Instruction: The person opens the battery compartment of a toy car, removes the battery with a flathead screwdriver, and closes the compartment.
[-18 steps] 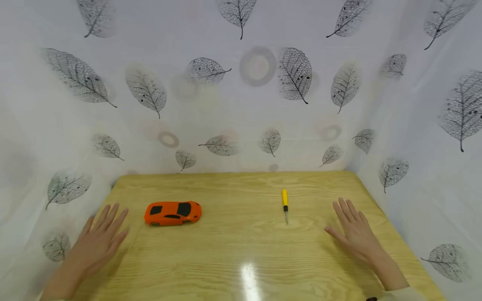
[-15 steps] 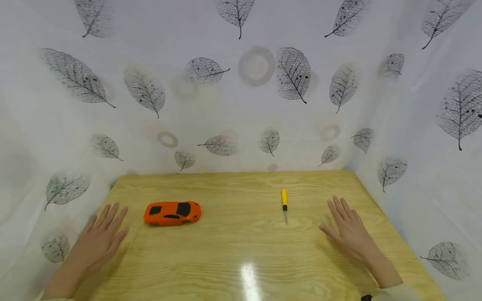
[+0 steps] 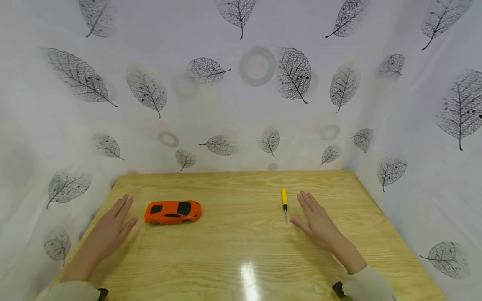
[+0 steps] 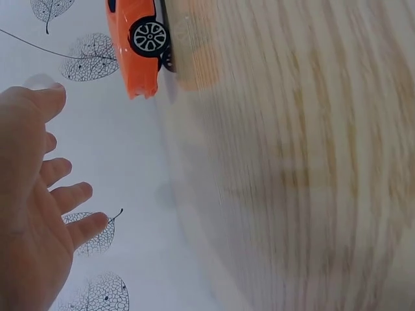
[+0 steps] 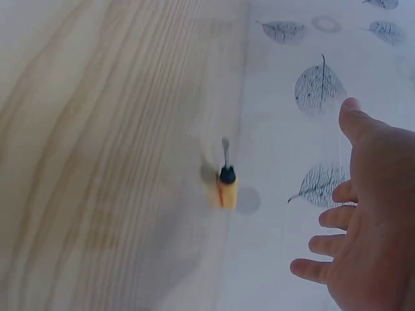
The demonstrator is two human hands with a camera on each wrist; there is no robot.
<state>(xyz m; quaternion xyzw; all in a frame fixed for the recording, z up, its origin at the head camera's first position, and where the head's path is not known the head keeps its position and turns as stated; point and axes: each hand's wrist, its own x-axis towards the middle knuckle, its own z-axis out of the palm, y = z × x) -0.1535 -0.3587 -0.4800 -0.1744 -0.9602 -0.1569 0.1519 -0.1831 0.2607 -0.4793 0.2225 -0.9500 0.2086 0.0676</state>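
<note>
An orange toy car [image 3: 173, 212] with black windows sits on the left half of the wooden table, its nose pointing right. My left hand [image 3: 107, 232] hovers just left of its rear, fingers extended and holding nothing. In the left wrist view one end of the toy car [image 4: 136, 45] and a spoked black wheel show beyond the thumb. A small screwdriver [image 3: 284, 200], yellow-handled with a black collar, lies on the right half, its metal shaft toward me. Close to its right side is my right hand [image 3: 318, 221], fingers straight and nothing in them. The right wrist view shows the screwdriver [image 5: 227, 188] past the fingertips.
The light wooden table [image 3: 226, 242] reaches back to a white curtain [image 3: 233, 108] printed with dark leaves. More of this curtain flanks both sides of the table. A bright glare lies on the near middle of the tabletop.
My right hand has moved left, up close to the screwdriver. My left hand has shifted slightly right and forward, toward the toy car. The car and the screwdriver stay in place.
</note>
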